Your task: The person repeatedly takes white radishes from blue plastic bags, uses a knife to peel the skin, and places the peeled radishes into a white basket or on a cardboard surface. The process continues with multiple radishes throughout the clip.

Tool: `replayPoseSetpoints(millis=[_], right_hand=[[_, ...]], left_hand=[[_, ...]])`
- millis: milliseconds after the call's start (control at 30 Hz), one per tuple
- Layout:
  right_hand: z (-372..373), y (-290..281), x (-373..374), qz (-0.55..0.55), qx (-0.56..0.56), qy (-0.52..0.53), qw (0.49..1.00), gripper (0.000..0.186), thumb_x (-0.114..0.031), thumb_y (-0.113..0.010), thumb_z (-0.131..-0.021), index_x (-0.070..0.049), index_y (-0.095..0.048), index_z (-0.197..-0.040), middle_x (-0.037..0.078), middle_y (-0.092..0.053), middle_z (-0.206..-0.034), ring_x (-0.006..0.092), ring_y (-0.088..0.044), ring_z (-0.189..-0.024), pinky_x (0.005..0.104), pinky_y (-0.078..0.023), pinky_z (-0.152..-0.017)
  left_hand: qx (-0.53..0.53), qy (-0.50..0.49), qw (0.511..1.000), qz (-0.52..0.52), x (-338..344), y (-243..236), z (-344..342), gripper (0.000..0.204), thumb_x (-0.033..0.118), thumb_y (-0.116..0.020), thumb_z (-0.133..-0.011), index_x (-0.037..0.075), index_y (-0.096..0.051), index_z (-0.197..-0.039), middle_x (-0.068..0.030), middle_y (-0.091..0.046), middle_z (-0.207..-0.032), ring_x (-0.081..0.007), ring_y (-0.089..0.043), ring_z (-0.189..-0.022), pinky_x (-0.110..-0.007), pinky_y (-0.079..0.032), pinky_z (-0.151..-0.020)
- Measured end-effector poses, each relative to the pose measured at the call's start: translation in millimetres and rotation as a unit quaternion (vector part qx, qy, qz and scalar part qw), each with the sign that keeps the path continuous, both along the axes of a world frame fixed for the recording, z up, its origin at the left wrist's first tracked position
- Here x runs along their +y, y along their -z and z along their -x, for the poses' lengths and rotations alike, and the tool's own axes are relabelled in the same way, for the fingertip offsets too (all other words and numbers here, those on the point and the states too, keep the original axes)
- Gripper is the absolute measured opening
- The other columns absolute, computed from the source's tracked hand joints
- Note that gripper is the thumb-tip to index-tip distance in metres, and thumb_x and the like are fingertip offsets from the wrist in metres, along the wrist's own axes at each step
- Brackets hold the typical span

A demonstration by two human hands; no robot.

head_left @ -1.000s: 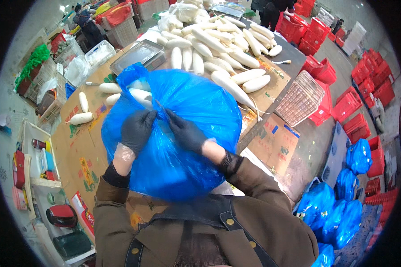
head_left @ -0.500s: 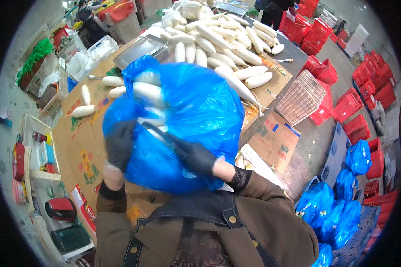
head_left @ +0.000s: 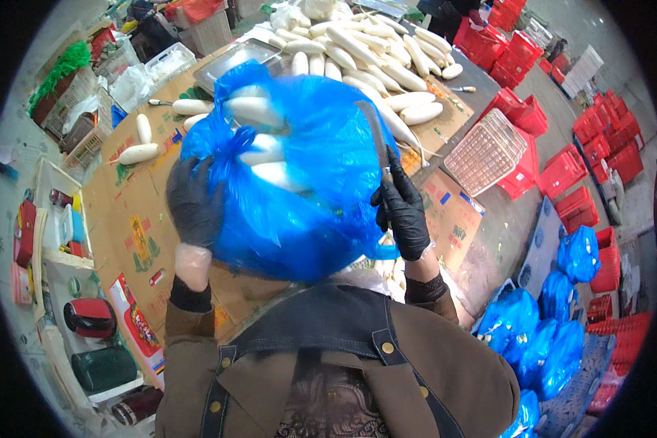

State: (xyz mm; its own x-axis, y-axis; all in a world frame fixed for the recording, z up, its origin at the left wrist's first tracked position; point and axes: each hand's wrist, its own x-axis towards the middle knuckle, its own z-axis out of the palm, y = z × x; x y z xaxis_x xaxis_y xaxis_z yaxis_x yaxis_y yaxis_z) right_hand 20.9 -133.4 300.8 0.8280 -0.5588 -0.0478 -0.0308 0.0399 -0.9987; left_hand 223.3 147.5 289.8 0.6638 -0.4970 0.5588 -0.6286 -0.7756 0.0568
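A big blue plastic bag full of white radishes sits on the cardboard-covered table before me; several radishes show through its side. My left hand, in a black glove, is closed on the bag's left side, beside a twisted, bunched part of the plastic. At the bag's right edge my right hand, also black-gloved, is closed around a knife. Its long dark blade points away from me, lying along the bag. The knife's handle is mostly hidden in my fingers.
A heap of white radishes covers the table's far end, next to a metal tray. Loose radishes lie at left. A wicker-like crate and red crates stand right; filled blue bags lie lower right.
My right hand has moved from the bag's front to its right edge, and the knife now shows clearly in it. The left hand stays on the bag, whose plastic is now bunched there.
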Motion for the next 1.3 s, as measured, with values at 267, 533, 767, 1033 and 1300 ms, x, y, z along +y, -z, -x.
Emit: replayPoseSetpoints(millis=[267,533,767,1033,1300], right_hand=[[75.4,25.3,10.5,0.039,-0.001,0.077,0.996,0.039,-0.032,-0.050,-0.102,-0.006,-0.052,-0.132,0.005,-0.062,-0.078,0.0092,-0.052,-0.052,0.0236,-0.043,-0.048],[152.7,28.7,40.8,0.400,0.082,-0.008,0.913,0.027,-0.024,-0.069,-0.088,-0.012,-0.065,-0.112,0.009,-0.069,-0.084,0.0248,-0.066,-0.064,0.0347,-0.051,-0.059],[137.8,38.1,65.5,0.600,0.046,-0.062,0.797,0.027,-0.020,-0.066,-0.086,-0.013,-0.066,-0.113,0.007,-0.064,-0.075,0.0252,-0.063,-0.061,0.0377,-0.047,-0.051],[87.2,41.8,60.5,0.630,0.056,0.038,0.773,0.036,-0.021,-0.069,-0.084,-0.017,-0.066,-0.120,0.008,-0.066,-0.077,0.0269,-0.063,-0.061,0.0388,-0.047,-0.053],[58.1,22.5,14.2,0.689,-0.003,0.078,0.721,0.032,-0.023,-0.068,-0.085,-0.017,-0.066,-0.116,0.008,-0.063,-0.074,0.0277,-0.062,-0.063,0.0399,-0.047,-0.054]], left_hand=[[0.152,0.269,0.943,-0.125,-68.3,5.8,58.9,0.043,0.046,-0.055,-0.093,0.011,-0.066,-0.116,-0.0149,-0.065,-0.104,-0.0357,-0.051,-0.113,-0.053,-0.024,-0.108],[0.153,0.364,0.916,0.077,-40.4,30.6,51.5,0.032,0.032,-0.061,-0.091,0.008,-0.059,-0.069,-0.0118,-0.053,-0.068,-0.0325,-0.052,-0.073,-0.044,-0.037,-0.072],[0.151,0.330,0.900,0.243,-35.4,61.5,66.6,0.026,0.018,-0.064,-0.090,0.004,-0.053,-0.071,-0.0137,-0.048,-0.071,-0.0345,-0.048,-0.071,-0.043,-0.036,-0.067],[0.107,0.349,0.873,0.323,-35.2,72.7,75.7,0.020,0.011,-0.067,-0.088,0.002,-0.053,-0.076,-0.0126,-0.050,-0.078,-0.0327,-0.049,-0.078,-0.041,-0.039,-0.073],[0.063,0.361,0.878,0.308,-36.3,79.2,67.1,0.017,0.009,-0.068,-0.087,0.003,-0.054,-0.079,-0.0133,-0.053,-0.081,-0.0341,-0.051,-0.080,-0.043,-0.042,-0.077]])
